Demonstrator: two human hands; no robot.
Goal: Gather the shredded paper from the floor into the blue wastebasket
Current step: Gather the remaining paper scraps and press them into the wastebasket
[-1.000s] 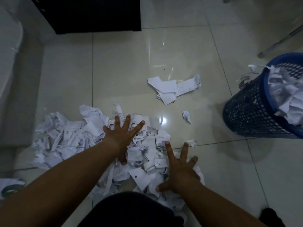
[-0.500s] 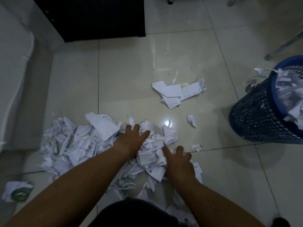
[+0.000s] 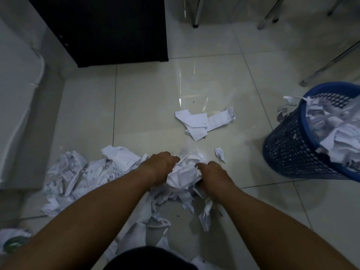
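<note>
A bunch of white shredded paper [image 3: 184,173] is squeezed between my two hands just above the floor. My left hand [image 3: 158,166] grips it from the left with fingers curled in, and my right hand [image 3: 214,171] grips it from the right. More shredded paper lies in a loose pile [image 3: 85,172] to the left and trails below the hands. A flatter cluster of scraps [image 3: 202,122] lies farther out, with one small scrap [image 3: 220,152] near it. The blue mesh wastebasket [image 3: 292,149] stands at the right, heaped with paper.
A black cabinet [image 3: 109,30] stands at the back left, with a pale wall or furniture side [image 3: 17,98] along the left. Metal chair legs [image 3: 196,12] rise at the back and a slanted leg [image 3: 331,63] runs behind the basket. A tape roll [image 3: 13,244] lies bottom left.
My hands went from spread flat on the pile to drawn together, fingers curling round a bunch of paper between them. The view has shifted, showing more of the cabinet and chair legs.
</note>
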